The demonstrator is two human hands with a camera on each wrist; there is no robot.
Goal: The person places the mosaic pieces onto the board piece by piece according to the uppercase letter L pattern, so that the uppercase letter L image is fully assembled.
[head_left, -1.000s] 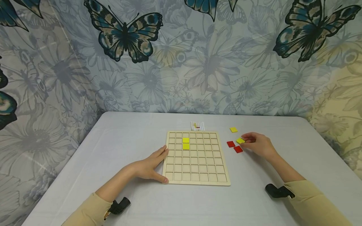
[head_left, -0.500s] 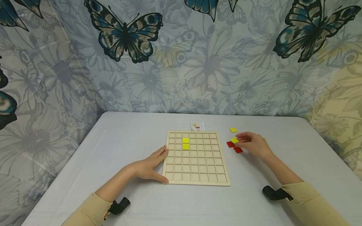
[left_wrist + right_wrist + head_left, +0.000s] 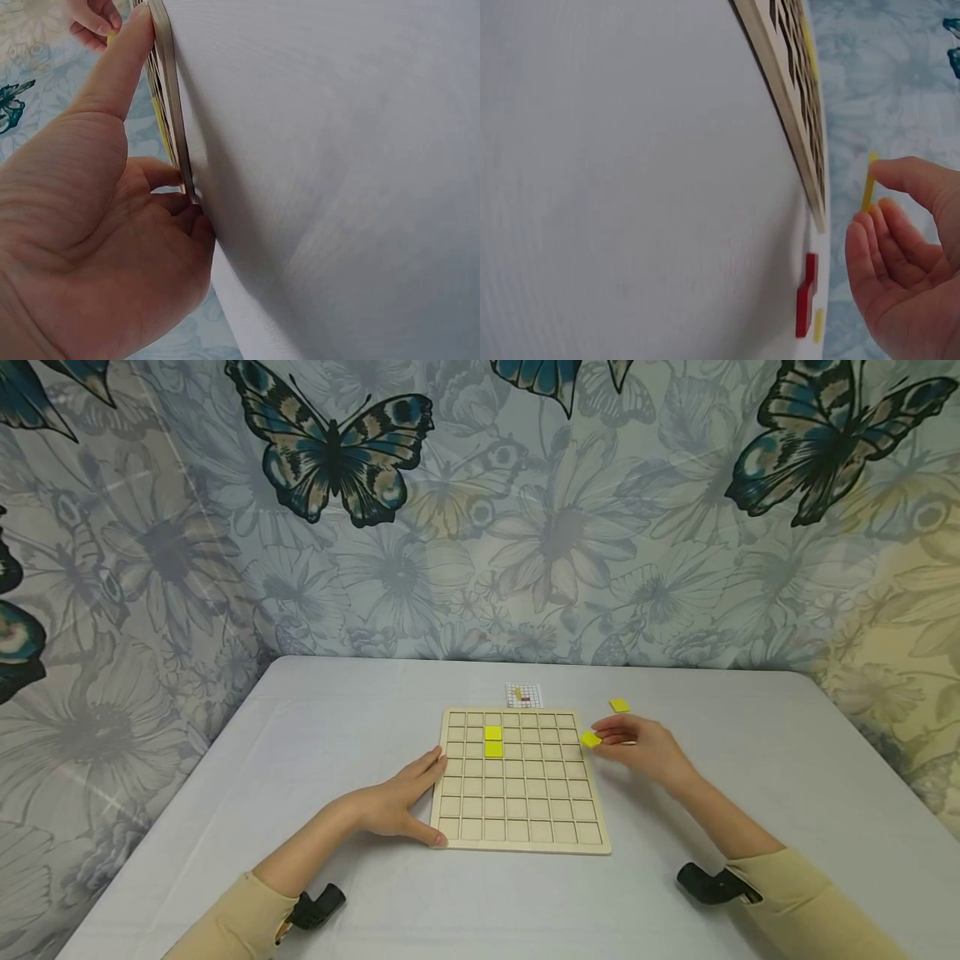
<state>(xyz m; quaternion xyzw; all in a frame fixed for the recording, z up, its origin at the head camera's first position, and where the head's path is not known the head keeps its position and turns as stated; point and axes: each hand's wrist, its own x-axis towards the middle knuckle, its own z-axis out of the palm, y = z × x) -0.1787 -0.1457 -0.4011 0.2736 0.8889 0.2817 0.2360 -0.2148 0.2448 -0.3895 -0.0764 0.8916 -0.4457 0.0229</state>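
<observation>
My left hand (image 3: 393, 797) rests against the left side of a wooden grid board (image 3: 525, 802), thumb near its front corner and fingers further up the edge. Its thumb (image 3: 112, 75) and fingers look fairly straight in the left wrist view. My right hand (image 3: 648, 747) pinches a yellow square tile (image 3: 591, 739) between thumb and fingers, raised at the board's right edge. The right wrist view shows this tile (image 3: 869, 181) edge-on. Two yellow tiles (image 3: 492, 741) sit in neighbouring cells of one column. Red tiles (image 3: 806, 300) lie on the table, hidden behind my right hand in the head view.
Another yellow tile (image 3: 619, 705) lies on the white table (image 3: 360, 710), beyond my right hand. A small printed grid card (image 3: 523, 695) lies behind the board. The butterfly-patterned wall (image 3: 555, 568) stands at the table's far edge.
My right hand has carried the pinched yellow tile leftward, from beside the red tiles to the board's right edge. It now covers the red tiles in the head view. My left hand stays put.
</observation>
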